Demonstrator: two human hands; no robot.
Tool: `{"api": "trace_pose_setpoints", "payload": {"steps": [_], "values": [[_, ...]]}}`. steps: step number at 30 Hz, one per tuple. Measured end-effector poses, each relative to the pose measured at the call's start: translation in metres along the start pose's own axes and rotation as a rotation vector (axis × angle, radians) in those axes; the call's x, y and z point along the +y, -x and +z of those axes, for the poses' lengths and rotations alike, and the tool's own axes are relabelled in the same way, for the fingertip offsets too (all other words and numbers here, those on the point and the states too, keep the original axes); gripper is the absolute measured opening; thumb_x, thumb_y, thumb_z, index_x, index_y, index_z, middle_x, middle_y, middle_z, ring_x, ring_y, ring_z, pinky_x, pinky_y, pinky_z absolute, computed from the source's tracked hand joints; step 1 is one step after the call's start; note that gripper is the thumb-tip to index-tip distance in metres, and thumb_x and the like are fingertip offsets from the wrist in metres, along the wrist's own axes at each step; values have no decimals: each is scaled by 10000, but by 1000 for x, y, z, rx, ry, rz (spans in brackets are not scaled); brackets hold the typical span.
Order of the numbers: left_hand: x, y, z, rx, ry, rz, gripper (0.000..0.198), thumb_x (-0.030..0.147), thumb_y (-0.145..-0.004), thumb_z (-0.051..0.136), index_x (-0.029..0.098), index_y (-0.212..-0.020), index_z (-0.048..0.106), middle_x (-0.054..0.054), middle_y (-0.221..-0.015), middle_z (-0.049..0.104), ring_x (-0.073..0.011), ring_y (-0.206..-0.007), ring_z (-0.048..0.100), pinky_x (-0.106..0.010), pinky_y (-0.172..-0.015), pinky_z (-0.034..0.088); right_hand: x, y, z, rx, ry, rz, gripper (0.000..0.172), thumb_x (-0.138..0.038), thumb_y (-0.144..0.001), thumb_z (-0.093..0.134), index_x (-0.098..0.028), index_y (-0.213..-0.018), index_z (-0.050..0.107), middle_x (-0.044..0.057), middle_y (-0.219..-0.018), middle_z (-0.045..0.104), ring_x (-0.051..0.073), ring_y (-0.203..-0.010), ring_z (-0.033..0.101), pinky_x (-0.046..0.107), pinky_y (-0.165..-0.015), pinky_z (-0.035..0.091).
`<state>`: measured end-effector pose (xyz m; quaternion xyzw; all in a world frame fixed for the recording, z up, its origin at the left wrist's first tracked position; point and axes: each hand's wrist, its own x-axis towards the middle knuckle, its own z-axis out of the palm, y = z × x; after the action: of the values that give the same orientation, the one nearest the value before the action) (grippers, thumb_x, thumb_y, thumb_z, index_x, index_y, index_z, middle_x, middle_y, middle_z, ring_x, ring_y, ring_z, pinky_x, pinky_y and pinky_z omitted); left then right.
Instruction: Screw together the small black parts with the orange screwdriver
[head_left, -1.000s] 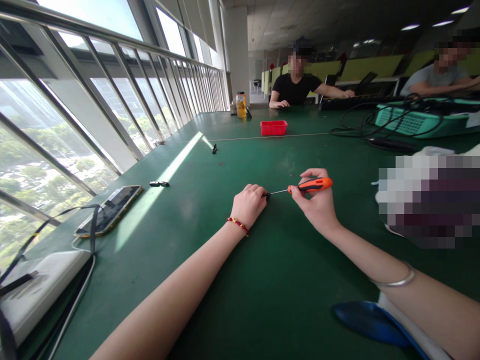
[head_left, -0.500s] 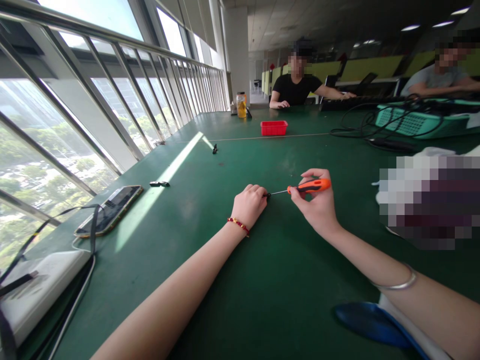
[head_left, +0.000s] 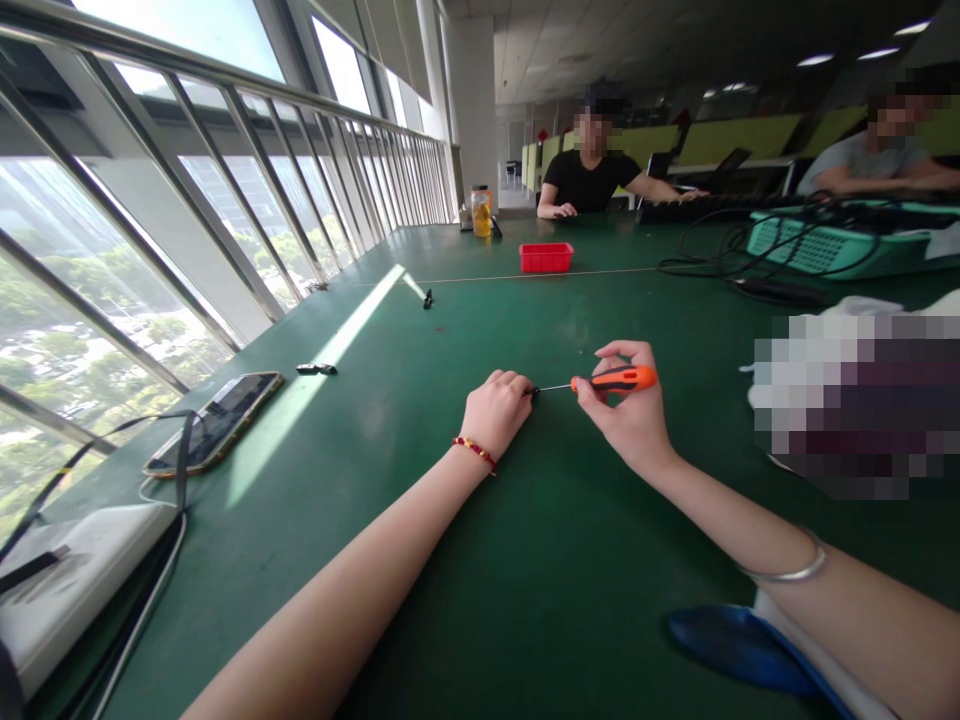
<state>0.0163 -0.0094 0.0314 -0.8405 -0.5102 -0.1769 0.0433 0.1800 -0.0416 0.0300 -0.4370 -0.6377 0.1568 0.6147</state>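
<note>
My left hand (head_left: 496,412), with a red beaded bracelet at its wrist, rests closed on the green table (head_left: 450,560). Its fingers grip a small black part (head_left: 532,391), mostly hidden by them. An orange and black screwdriver (head_left: 622,379) lies nearly level in my right hand (head_left: 630,415), pinched at the handle between thumb and fingers. The screwdriver's metal shaft points left, and its tip meets the black part at my left fingertips.
A red bin (head_left: 546,258) stands farther back, near a jar (head_left: 481,212). Black pieces (head_left: 316,370) and a phone (head_left: 215,424) lie left. Cables trail from a teal basket (head_left: 817,240) at right. Two people sit beyond.
The orange handle looks slightly turned, and the fingers of my right hand have shifted a little on it. My left hand stays in place on the black part.
</note>
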Motion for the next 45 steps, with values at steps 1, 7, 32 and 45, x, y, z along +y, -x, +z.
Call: {"api": "trace_pose_setpoints", "payload": {"steps": [1,7,32,45], "values": [[0,0,0,3,0,1,161,206,-857,462,188,-908,614,-25,-937,651,-154,-923,552,-224,-687,462,1,0,0,22,-13,-14,326,-234,-713,627,-230,-960,415,-40,-733,466,102,-542,481,281,-570,433],[-1,0,1,3,5,5,161,207,-859,465,188,-912,616,-36,-949,647,-150,-923,551,-220,-700,467,-2,-1,-1,10,56,9,251,-303,-764,594,-228,-936,428,-76,-593,417,106,-505,469,275,-569,413],[-1,0,1,13,8,7,181,209,-857,461,186,-917,630,-28,-941,663,-159,-909,564,-234,-703,470,1,-2,-1,53,19,-70,410,-234,-680,649,-231,-1019,419,-6,-833,502,127,-655,517,280,-601,451],[-2,0,1,12,-17,-4,190,224,-865,455,188,-913,635,-26,-913,679,-170,-887,577,-248,-663,451,-3,0,0,4,6,-76,379,-241,-695,621,-233,-1020,426,-19,-777,490,127,-642,515,277,-602,455]]}}
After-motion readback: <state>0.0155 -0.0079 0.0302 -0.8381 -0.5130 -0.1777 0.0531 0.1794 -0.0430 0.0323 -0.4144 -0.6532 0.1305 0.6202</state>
